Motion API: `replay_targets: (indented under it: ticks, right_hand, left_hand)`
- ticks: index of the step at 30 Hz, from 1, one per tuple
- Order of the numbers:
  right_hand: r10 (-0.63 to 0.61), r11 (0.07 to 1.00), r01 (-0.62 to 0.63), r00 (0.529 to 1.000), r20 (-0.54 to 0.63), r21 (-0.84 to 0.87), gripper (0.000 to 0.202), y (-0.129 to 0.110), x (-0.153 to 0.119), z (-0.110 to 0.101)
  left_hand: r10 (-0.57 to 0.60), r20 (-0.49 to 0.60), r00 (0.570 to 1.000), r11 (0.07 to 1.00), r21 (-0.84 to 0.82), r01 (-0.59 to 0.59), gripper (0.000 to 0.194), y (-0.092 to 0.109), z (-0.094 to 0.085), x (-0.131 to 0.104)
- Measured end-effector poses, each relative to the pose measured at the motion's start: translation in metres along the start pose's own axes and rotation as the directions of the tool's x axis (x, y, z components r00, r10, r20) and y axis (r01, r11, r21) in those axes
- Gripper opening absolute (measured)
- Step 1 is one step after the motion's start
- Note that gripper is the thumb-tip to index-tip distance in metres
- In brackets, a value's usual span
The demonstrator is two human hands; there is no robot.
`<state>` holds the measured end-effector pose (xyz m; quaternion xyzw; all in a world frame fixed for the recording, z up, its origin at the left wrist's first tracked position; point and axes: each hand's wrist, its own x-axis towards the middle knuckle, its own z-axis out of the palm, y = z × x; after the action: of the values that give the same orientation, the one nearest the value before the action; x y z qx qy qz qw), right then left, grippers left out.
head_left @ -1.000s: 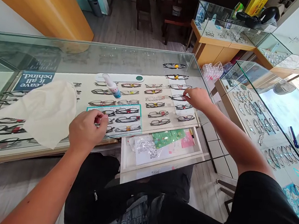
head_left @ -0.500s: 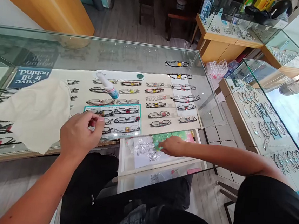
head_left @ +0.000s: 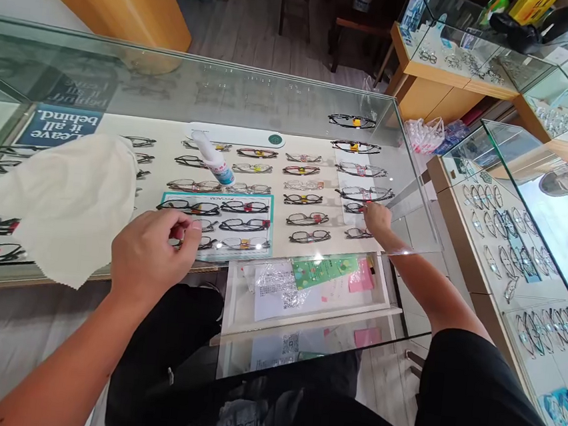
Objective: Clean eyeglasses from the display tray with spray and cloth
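Note:
My left hand (head_left: pixel 152 254) is at the near edge of the glass display case (head_left: pixel 275 98). Its thumb and fingers are pinched on the red-tagged middle of a black pair of glasses (head_left: pixel 197 225) that lies on a teal mat (head_left: pixel 265 204). My right hand (head_left: pixel 377 216) reaches under the glass top into the case. Its fingertips are at a small pair with a red tag (head_left: pixel 357 208) in the right-hand column of glasses. The frame does not show whether they grip it. Rows of other glasses (head_left: pixel 300 194) lie between the two hands.
A white cloth (head_left: pixel 64 205) and a small spray bottle (head_left: pixel 213 159) lie on the glass top. An open white drawer (head_left: pixel 234 309) holds papers and pink notes. More glass cases of glasses (head_left: pixel 508 228) stand to the right, and a plastic bag (head_left: pixel 424 136) sits behind.
My right hand went from the right column of glasses down to the papers in the drawer, then back into the case at that column. My left hand stayed pinched in place.

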<state>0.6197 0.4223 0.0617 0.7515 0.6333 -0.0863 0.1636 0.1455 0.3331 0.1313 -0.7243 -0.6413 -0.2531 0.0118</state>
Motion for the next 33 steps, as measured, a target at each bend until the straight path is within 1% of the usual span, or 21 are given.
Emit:
replay_targets:
  ticks: [4, 8, 12, 14, 16, 17, 19, 22, 24, 25, 26, 27, 28, 29, 31, 32, 33]
  right_hand:
    - [-0.016, 1.0, 0.016, 1.0, 0.001, -0.006, 0.038, -0.001, 0.003, 0.001]
    - [-0.054, 0.998, 0.054, 0.999, 0.003, -0.015, 0.039, -0.002, -0.007, -0.007]
    - [-0.11, 0.994, 0.11, 0.994, 0.013, -0.011, 0.043, -0.008, -0.029, -0.014]
    - [-0.158, 0.987, 0.159, 0.987, 0.035, -0.001, 0.044, -0.016, -0.045, -0.013]
    - [-0.231, 0.973, 0.23, 0.97, 0.078, 0.02, 0.041, -0.028, -0.065, -0.01]
    - [-0.278, 0.961, 0.275, 0.955, 0.107, 0.036, 0.039, -0.034, -0.076, -0.009]
    - [-0.381, 0.924, 0.373, 0.91, 0.165, 0.077, 0.032, -0.047, -0.102, -0.006]
    - [-0.534, 0.845, 0.511, 0.821, 0.204, 0.157, 0.026, -0.065, -0.146, -0.011]
    - [-0.636, 0.771, 0.6, 0.745, 0.2, 0.213, 0.028, -0.073, -0.175, -0.025]
    - [-0.676, 0.735, 0.636, 0.713, 0.186, 0.237, 0.029, -0.075, -0.189, -0.036]
    - [-0.708, 0.703, 0.664, 0.688, 0.16, 0.254, 0.029, -0.075, -0.201, -0.049]
    - [-0.726, 0.682, 0.682, 0.675, 0.132, 0.262, 0.029, -0.074, -0.211, -0.064]
    - [-0.724, 0.682, 0.685, 0.683, 0.1, 0.256, 0.029, -0.071, -0.219, -0.079]
    - [-0.702, 0.702, 0.673, 0.708, 0.069, 0.236, 0.03, -0.066, -0.224, -0.095]
    - [-0.607, 0.786, 0.602, 0.795, -0.009, 0.144, 0.031, -0.051, -0.223, -0.123]
    - [-0.535, 0.837, 0.539, 0.842, -0.066, 0.091, 0.031, -0.042, -0.218, -0.133]
    - [-0.468, 0.879, 0.475, 0.876, -0.115, 0.043, 0.032, -0.033, -0.21, -0.141]
  left_hand:
    - [0.007, 0.003, 1.0, 1.0, 0.003, -0.007, 0.02, -0.001, 0.001, 0.0]
    - [-0.024, 0.012, 1.0, 1.0, 0.014, 0.024, 0.022, 0.0, 0.001, 0.0]
    - [-0.043, 0.032, 0.999, 0.999, 0.012, 0.043, 0.023, 0.0, 0.001, 0.001]
    - [-0.043, 0.036, 0.998, 0.999, 0.01, 0.043, 0.021, 0.0, 0.001, 0.002]
    - [-0.043, 0.041, 0.998, 0.999, 0.009, 0.043, 0.02, 0.001, 0.001, 0.002]
    - [-0.043, 0.046, 0.998, 0.999, 0.007, 0.043, 0.02, 0.001, 0.001, 0.003]
    - [-0.041, 0.058, 0.998, 0.999, 0.004, 0.041, 0.02, 0.003, 0.0, 0.003]
    - [-0.028, 0.055, 0.998, 1.0, 0.0, 0.028, 0.019, 0.005, -0.001, 0.003]
    - [-0.021, 0.053, 0.998, 1.0, 0.002, 0.021, 0.02, 0.006, -0.002, 0.004]
    - [-0.018, 0.055, 0.998, 1.0, 0.003, 0.018, 0.021, 0.006, -0.002, 0.004]
    - [-0.014, 0.058, 0.998, 1.0, 0.003, 0.014, 0.021, 0.006, -0.002, 0.003]
    - [-0.008, 0.061, 0.998, 1.0, 0.002, 0.008, 0.022, 0.006, -0.002, 0.003]
    - [-0.001, 0.062, 0.998, 1.0, 0.001, 0.001, 0.023, 0.006, -0.002, 0.003]
    - [0.005, 0.064, 0.998, 1.0, -0.001, -0.004, 0.023, 0.005, -0.003, 0.003]
    - [0.009, 0.069, 0.998, 1.0, -0.002, -0.009, 0.023, 0.005, -0.003, 0.003]
    - [0.007, 0.071, 0.997, 1.0, -0.003, -0.007, 0.022, 0.005, -0.003, 0.003]
    - [0.006, 0.075, 0.997, 1.0, -0.004, -0.005, 0.021, 0.005, -0.003, 0.003]
